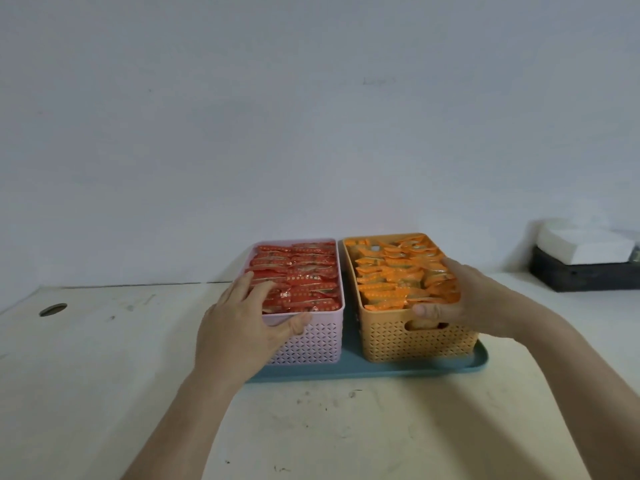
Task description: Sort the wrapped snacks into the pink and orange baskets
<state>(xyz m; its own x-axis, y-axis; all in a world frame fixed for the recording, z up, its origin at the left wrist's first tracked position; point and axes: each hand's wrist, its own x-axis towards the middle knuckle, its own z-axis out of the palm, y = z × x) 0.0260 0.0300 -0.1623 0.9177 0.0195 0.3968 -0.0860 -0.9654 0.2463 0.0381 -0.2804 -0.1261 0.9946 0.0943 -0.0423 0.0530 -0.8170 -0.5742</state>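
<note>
Nearest the camera, two bare forearms are reaching out over the scuffed pale counter (311, 427) toward a blue-green tray (381, 370) that is carrying both baskets side by side, their walls almost touching. The left hand (239, 327) is clasping the near left corner of the pink basket (311, 344), its grip closing on the rim with the thumb pressing on the outer front wall and the fingers lying over the edge onto the red snacks (308, 282). The right hand (474, 299) is grasping the near right corner of the orange basket (391, 337) in the same way, the thumb sitting on the front rim just above the handle slot and the fingers spreading across the orange snacks (391, 282). Each basket is looking full to the rim with packets of one colour only, and no loose packet is showing on the counter or tray, so the sorting itself is probably finishing and the hands are likely steadying or squaring the baskets. The next move is probably calling for a light, even hold, since the packets are sitting high and could spill if either basket tips. Farther off at the right, a dark box (581, 275) is holding a white stack (585, 244) against the plain wall.
</note>
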